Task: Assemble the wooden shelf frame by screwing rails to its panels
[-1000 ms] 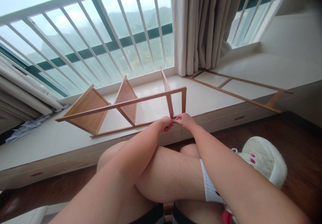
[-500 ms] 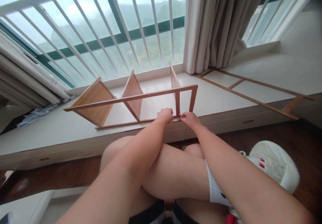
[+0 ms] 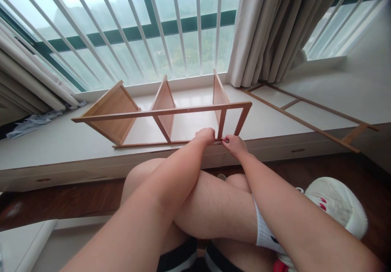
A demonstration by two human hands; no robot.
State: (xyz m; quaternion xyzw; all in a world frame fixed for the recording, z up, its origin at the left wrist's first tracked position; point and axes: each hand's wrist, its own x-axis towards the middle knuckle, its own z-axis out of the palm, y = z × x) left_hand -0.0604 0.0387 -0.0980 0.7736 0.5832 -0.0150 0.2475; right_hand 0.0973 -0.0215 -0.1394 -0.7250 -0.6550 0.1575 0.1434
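Left of the shelf (image 3: pixel 171 111): one curtain (image 3: pixel 33 64), gathered. Shelf itself lies on its side on the window seat (image 3: pixel 61 141), three boards (image 3: pixel 111 103) set crosswise against its rails. Judged done: boards joined to this side frame. At the shelf's near rail, toward its right end: left hand (image 3: pixel 205 135), fingers curled; whether it grips the rail, cannot tell. Just beyond, by the rail's right end: right hand (image 3: pixel 236 145), fingertips pinching a small shiny piece (image 3: pixel 226 141), too small to identify. Fastening at this corner seems unfinished. Behind the shelf's right end: second curtain (image 3: pixel 262 31). Right of the shelf, apart: ladder-like frame (image 3: pixel 291 104), lying flat, unattached; probably outstanding.
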